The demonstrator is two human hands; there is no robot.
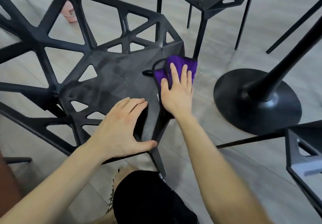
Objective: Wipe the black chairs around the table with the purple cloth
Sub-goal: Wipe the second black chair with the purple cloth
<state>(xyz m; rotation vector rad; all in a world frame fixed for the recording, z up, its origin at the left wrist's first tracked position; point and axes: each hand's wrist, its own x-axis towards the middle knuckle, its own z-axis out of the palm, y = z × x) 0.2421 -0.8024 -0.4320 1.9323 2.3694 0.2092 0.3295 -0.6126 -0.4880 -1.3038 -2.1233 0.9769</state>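
My right hand (176, 91) lies flat, palm down, fingers spread & straight, pressing the purple cloth (179, 67) onto the right front edge of the black chair (111, 74) seat. Cloth is bunched under my fingers, part hanging over the seat edge. Right arm reaches fwd, nearly straight. My left hand (122, 128) is half open, clamped on the seat's near front corner: fingers on top, thumb hooked along the lower edge. Left forearm comes in from bottom left. Table base (257, 102) stands on the floor just right of the chair.
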